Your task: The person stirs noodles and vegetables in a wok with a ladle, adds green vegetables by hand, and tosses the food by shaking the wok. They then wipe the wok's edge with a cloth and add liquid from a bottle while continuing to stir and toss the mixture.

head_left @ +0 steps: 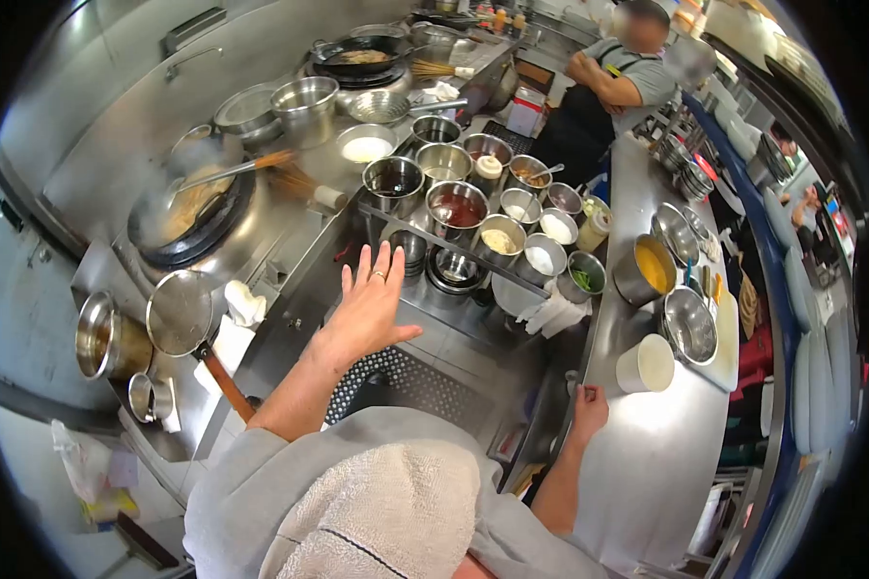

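Note:
My left hand (365, 304) is stretched out in mid-air with its fingers spread, a ring on one finger and nothing held. Beyond it stand steel pots of sauces and seasonings, among them one of red sauce (457, 206) and one of dark liquid (393, 180). At the edge of the steel counter (637, 444) on the right, my right hand (590, 410) has its fingers bent together; what they hold, if anything, is hidden. Near it on that counter is a white tub (645, 366).
A steaming wok (188, 217) with a ladle in it is at the left. A strainer (181, 311) with a wooden handle lies nearer me. A person (603, 92) with crossed arms stands at the back. A pot of yellow liquid (647, 268) is on the right counter.

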{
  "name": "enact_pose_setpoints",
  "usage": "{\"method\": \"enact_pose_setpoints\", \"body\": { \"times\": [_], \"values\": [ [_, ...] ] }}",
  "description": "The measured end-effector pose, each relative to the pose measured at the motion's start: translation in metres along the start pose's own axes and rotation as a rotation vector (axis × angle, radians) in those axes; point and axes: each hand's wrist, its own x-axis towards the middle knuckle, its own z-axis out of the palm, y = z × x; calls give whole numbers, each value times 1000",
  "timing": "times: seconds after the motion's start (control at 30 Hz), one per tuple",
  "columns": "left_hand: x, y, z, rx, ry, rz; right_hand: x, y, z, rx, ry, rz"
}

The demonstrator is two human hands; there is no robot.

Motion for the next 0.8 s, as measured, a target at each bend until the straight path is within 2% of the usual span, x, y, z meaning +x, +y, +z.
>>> {"method": "enact_pose_setpoints", "body": {
  "times": [0.1,0.2,0.23,0.27,0.33,0.4,0.47,0.5,0.6,0.67,0.73,0.77,0.8],
  "values": [
    [10,1,1,-48,144,115,1,-4,-2,2,19,-13],
    [22,-7,2,25,-129,259,-5,-3,-5,12,13,5],
    [21,-9,5,-138,30,519,-1,-6,-4,25,17,17],
    [26,-2,8,-279,27,682,0,-4,-2,27,24,10],
    [24,19,-1,-636,-141,868,0,-3,0,30,37,-12],
    [32,19,22,-1300,-721,526,1,-11,-5,9,21,20],
    [53,1,81,-1619,-654,371,-4,-13,-8,0,17,39],
    [62,7,78,-1775,-615,293,-3,-13,-5,6,30,38],
    [67,0,45,-2760,-768,490,0,-10,-8,-4,53,20],
    [71,-3,2,-2912,-546,538,-2,-11,-6,-5,56,7],
    [64,-10,-26,-3032,-675,763,-4,-9,-5,0,66,6],
    [58,-11,-33,-2948,-754,956,-4,-8,-6,2,61,8],
    [56,-10,-33,-2810,-927,1092,-2,-9,-6,6,58,8]
  ]
}}
